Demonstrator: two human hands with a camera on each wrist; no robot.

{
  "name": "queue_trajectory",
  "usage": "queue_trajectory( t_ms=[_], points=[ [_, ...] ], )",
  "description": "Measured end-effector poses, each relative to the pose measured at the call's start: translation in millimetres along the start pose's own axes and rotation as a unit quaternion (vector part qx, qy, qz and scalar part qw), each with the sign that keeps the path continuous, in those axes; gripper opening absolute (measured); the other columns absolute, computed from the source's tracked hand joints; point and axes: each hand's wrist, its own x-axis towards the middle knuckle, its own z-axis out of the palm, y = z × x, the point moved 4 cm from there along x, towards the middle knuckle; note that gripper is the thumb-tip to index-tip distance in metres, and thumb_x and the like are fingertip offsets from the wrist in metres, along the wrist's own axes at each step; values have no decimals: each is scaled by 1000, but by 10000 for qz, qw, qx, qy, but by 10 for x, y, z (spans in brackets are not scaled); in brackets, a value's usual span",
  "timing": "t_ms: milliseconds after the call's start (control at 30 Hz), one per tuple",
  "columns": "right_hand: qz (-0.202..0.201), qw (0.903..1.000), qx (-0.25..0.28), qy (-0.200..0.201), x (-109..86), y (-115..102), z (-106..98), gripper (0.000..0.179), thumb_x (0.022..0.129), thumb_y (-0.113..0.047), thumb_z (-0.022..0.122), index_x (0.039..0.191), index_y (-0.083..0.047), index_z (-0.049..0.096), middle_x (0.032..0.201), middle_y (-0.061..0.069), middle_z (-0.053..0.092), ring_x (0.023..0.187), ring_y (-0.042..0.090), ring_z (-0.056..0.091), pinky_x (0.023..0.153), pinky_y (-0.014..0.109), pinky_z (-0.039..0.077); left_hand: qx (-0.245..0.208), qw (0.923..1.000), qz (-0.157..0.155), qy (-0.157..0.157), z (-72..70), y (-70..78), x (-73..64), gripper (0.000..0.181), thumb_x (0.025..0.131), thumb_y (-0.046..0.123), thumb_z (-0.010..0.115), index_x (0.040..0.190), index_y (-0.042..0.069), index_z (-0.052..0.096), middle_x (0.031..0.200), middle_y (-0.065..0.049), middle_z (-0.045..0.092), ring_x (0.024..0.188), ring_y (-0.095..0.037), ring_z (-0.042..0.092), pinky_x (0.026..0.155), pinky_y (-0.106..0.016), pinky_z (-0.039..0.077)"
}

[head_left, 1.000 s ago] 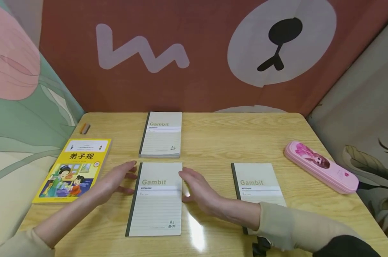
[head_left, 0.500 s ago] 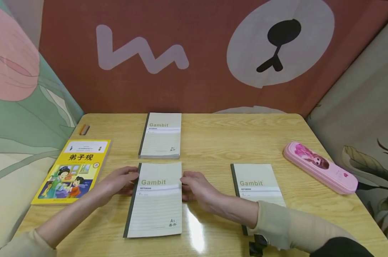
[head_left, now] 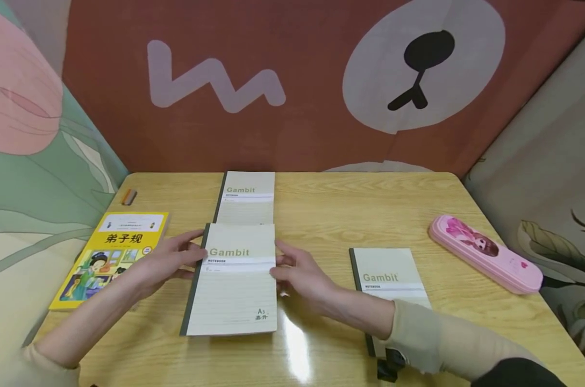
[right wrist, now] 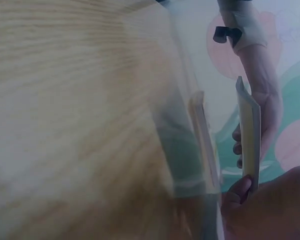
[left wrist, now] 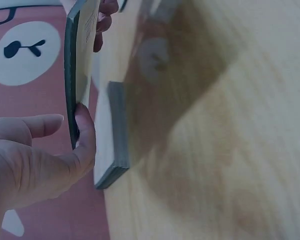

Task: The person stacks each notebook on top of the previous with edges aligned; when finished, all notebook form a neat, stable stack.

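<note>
A pale Gambit notebook (head_left: 236, 293) with a dark spine is held up off the table by both hands. My left hand (head_left: 164, 266) pinches its spine edge; in the left wrist view the thumb (left wrist: 85, 132) lies along the underside of the notebook (left wrist: 80, 60). On the opposite edge my right hand (head_left: 307, 274) grips it, seen also in the right wrist view, where the notebook (right wrist: 250, 140) stands edge-on. Just behind lies a small stack of matching notebooks (head_left: 246, 196), its near end covered by the held one.
Another Gambit notebook (head_left: 389, 271) lies on the wooden table (head_left: 341, 215), partly under my right forearm. A pink pencil case (head_left: 486, 253) is at the right. To the left are a yellow picture book (head_left: 123, 236) and a small eraser-like block (head_left: 129, 196). A patterned curtain (head_left: 312, 134) hangs behind.
Both hands have closed on the front notebook's edges and lifted it off the table. It has moved away from me, now overlapping the near end of the stack.
</note>
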Motion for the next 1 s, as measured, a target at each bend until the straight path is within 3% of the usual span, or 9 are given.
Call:
queue_trajectory(
  t_ms=[300, 367, 533, 600, 767, 833, 1000],
  points=[
    [-316, 9991, 177, 217, 289, -426, -109, 76, 98, 3, 57, 164, -20, 26, 132, 14, 64, 96, 14, 64, 86, 31, 53, -115, 9992, 373, -108, -240, 275, 184, 91, 105, 23, 59, 166, 15, -7, 129, -11, 56, 104, -10, 65, 96, -29, 56],
    [-432, 9986, 186, 253, 386, -530, -135, 74, 100, 3, 56, 164, -19, 28, 135, 14, 63, 98, 13, 64, 89, 32, 53, -103, 9990, 441, -59, -311, 352, 268, 90, 106, 22, 57, 166, 15, -10, 131, -9, 51, 106, -8, 62, 101, -30, 53],
    [-703, 9965, 200, 396, 690, -776, -246, 68, 100, 4, 56, 161, -16, 36, 129, 9, 59, 102, 13, 61, 90, 33, 54, -346, 9968, 664, 286, -459, 546, 520, 75, 109, 16, 47, 166, 6, -2, 132, -5, 49, 102, 0, 58, 97, -20, 51],
    [-758, 9954, 234, 546, 834, -840, -314, 66, 99, 4, 57, 159, -15, 40, 122, 6, 58, 103, 14, 60, 91, 33, 55, -465, 9948, 723, 547, -501, 629, 629, 68, 110, 15, 46, 165, 4, 8, 135, -7, 49, 106, -2, 57, 94, -17, 51],
    [-878, 9900, 153, 1092, 1179, -915, -487, 59, 98, 3, 59, 154, -10, 48, 114, 3, 58, 103, 14, 60, 96, 38, 55, -956, 9870, 759, 1044, -566, 826, 867, 60, 109, 9, 43, 163, 0, 18, 161, -21, 36, 142, -23, 46, 118, -33, 44],
    [-913, 9880, 130, 1238, 1286, -913, -535, 56, 98, 3, 59, 152, -7, 50, 119, 5, 62, 103, 14, 62, 98, 40, 55, -1159, 9838, 808, 1107, -572, 867, 953, 58, 110, 6, 39, 163, -2, 18, 166, -23, 30, 151, -27, 38, 123, -37, 39],
    [-781, 9892, 66, 1238, 1484, -836, -607, 50, 99, 2, 59, 149, -3, 53, 136, 15, 64, 104, 14, 65, 99, 41, 54, -1252, 9789, 865, 1361, -566, 837, 1155, 53, 110, 5, 34, 160, -6, 22, 167, -23, 30, 153, -29, 37, 124, -38, 37]
  ],
)
